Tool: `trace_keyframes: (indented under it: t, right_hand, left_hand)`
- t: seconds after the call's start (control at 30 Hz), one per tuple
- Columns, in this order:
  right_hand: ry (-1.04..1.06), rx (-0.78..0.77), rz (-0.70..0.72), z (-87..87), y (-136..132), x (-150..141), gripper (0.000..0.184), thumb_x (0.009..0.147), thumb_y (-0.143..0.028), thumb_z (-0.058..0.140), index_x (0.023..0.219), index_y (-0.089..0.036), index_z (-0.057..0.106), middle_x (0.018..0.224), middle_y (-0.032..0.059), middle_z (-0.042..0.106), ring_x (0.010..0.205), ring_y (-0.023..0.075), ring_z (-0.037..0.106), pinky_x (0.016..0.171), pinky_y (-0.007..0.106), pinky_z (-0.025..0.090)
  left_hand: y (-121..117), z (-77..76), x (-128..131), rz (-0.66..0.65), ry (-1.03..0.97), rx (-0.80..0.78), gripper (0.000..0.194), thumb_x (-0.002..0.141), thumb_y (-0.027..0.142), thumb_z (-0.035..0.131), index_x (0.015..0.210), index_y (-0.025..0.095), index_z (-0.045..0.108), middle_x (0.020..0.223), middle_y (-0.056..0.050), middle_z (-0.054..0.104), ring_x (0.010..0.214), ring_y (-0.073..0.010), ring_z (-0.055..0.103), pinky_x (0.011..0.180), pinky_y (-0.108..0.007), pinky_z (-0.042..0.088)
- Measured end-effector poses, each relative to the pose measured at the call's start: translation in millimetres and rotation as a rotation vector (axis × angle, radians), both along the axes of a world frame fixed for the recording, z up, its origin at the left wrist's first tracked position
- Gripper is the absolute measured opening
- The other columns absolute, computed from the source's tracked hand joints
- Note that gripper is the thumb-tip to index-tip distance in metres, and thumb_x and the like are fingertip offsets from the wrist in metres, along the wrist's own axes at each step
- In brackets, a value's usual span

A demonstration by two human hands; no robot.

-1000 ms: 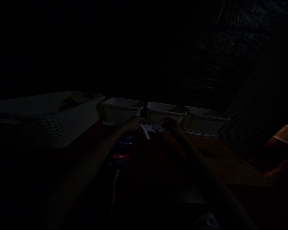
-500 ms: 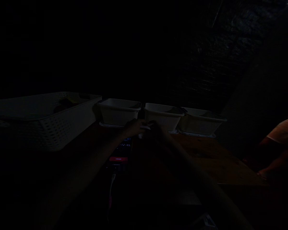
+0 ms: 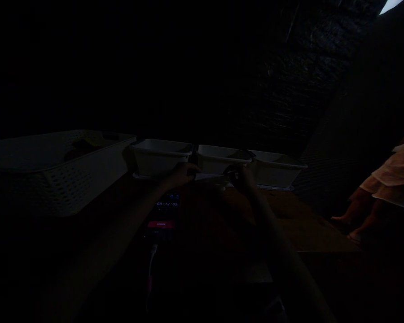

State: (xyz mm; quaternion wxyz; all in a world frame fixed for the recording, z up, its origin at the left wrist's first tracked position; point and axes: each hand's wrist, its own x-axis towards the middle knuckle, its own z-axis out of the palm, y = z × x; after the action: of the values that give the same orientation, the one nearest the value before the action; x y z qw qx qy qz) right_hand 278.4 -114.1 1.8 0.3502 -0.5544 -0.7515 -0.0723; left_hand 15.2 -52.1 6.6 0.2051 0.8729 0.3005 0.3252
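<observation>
The scene is very dark. Between my hands stretches a thin pale piece (image 3: 210,177), in front of the middle white tub (image 3: 213,165); its kind cannot be made out. My left hand (image 3: 184,174) has its fingers closed at the left end of this piece. At its other end my right hand (image 3: 242,176) pinches with thumb and fingers. Something small and white hangs below the piece near my right hand.
A large perforated white basket (image 3: 97,172) with dark things inside stands at left. More white tubs, left (image 3: 161,162) and right (image 3: 276,172), flank the middle one. A lit phone (image 3: 166,211) with a cable (image 3: 150,264) lies on the wooden table (image 3: 299,229). A person (image 3: 395,166) is at far right.
My right hand has moved right, away from my left hand, and the pale piece now spreads out between them. The view has shifted slightly, showing more of the person at right.
</observation>
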Motion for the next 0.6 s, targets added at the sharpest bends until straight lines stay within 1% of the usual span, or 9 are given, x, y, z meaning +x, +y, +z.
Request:
trace_keyframes:
  t: [0.1,0.17,0.23,0.27,0.33,0.4,0.43,0.5,0.6]
  right_hand:
    - [-0.107,-0.224,0.088,-2.5,2.1,5.4,0.041,0.061,0.002,0.04,0.083,-0.016,0.07,0.09,0.0055,0.069,0.085,0.0163,0.062,0.074,0.023,0.043]
    - [-0.152,-0.334,0.157,-2.0,1.0,4.0,0.037,0.062,0.002,0.039,0.078,-0.013,0.069,0.083,0.0062,0.069,0.077,0.0147,0.063,0.068,0.022,0.043]
    - [-0.154,-0.359,0.193,-0.7,-1.6,-1.1,0.032,0.067,-0.001,0.039,0.076,-0.011,0.068,0.079,0.0069,0.068,0.071,0.0133,0.062,0.064,0.02,0.042]
    - [-0.14,-0.347,0.206,-0.4,-2.9,-4.6,0.031,0.069,-0.003,0.039,0.077,-0.011,0.068,0.078,0.0068,0.068,0.069,0.0127,0.062,0.062,0.02,0.041]
    - [-0.111,-0.308,0.249,-1.7,-4.5,-12.5,0.03,0.07,-0.004,0.041,0.082,-0.011,0.068,0.081,0.0063,0.068,0.07,0.012,0.062,0.062,0.019,0.041]
    - [-0.084,-0.296,0.315,-6.2,-4.0,-20.3,0.03,0.069,-0.004,0.045,0.087,-0.012,0.068,0.086,0.0061,0.068,0.074,0.0117,0.061,0.064,0.019,0.041]
    - [-0.067,-0.318,0.342,-9.4,-2.9,-23.9,0.029,0.069,-0.005,0.048,0.088,-0.012,0.068,0.087,0.0062,0.068,0.074,0.0117,0.061,0.064,0.018,0.041]
    - [0.0,-0.426,0.362,-16.3,-0.3,-30.1,0.024,0.068,-0.007,0.054,0.087,-0.011,0.069,0.084,0.0062,0.068,0.069,0.0109,0.06,0.061,0.018,0.041]
    - [0.115,-0.556,0.339,-24.2,2.4,-35.8,0.014,0.068,-0.009,0.061,0.079,-0.011,0.069,0.075,0.0048,0.068,0.06,0.0081,0.057,0.055,0.016,0.041]
  left_hand:
    - [-3.6,-3.0,-1.5,-0.208,0.179,-0.107,0.038,0.067,0.005,0.05,0.098,0.017,0.069,0.096,-0.004,0.07,0.087,-0.0154,0.064,0.076,-0.024,0.046]
    - [-2.6,-6.3,-2.0,-0.323,0.247,-0.203,0.039,0.065,0.002,0.046,0.093,0.016,0.07,0.091,-0.004,0.071,0.083,-0.0138,0.064,0.073,-0.022,0.047]
    - [-0.4,-8.9,-1.4,-0.394,0.261,-0.259,0.039,0.065,0.0,0.044,0.089,0.015,0.07,0.086,-0.003,0.071,0.079,-0.0122,0.065,0.072,-0.021,0.047]
    - [0.7,-9.9,-0.7,-0.404,0.256,-0.261,0.039,0.064,0.0,0.043,0.089,0.015,0.07,0.084,-0.003,0.071,0.078,-0.0117,0.065,0.072,-0.021,0.047]
    - [1.7,-11.5,1.2,-0.38,0.23,-0.235,0.039,0.066,0.0,0.044,0.091,0.014,0.07,0.084,-0.003,0.071,0.077,-0.0113,0.064,0.071,-0.02,0.046]
    - [1.0,-13.2,3.7,-0.362,0.213,-0.199,0.033,0.07,0.004,0.048,0.093,0.014,0.069,0.086,-0.004,0.071,0.079,-0.0121,0.064,0.072,-0.021,0.046]
    - [0.1,-14.3,4.9,-0.37,0.217,-0.178,0.029,0.072,0.007,0.051,0.093,0.015,0.069,0.087,-0.004,0.071,0.08,-0.0126,0.064,0.073,-0.021,0.046]
    - [-2.0,-16.9,7.0,-0.413,0.259,-0.147,0.022,0.075,0.013,0.057,0.093,0.016,0.069,0.09,-0.004,0.071,0.083,-0.013,0.064,0.075,-0.022,0.046]
    - [-3.4,-20.5,8.1,-0.433,0.355,-0.139,0.019,0.074,0.018,0.063,0.092,0.017,0.069,0.091,-0.003,0.071,0.082,-0.0129,0.064,0.075,-0.021,0.045]
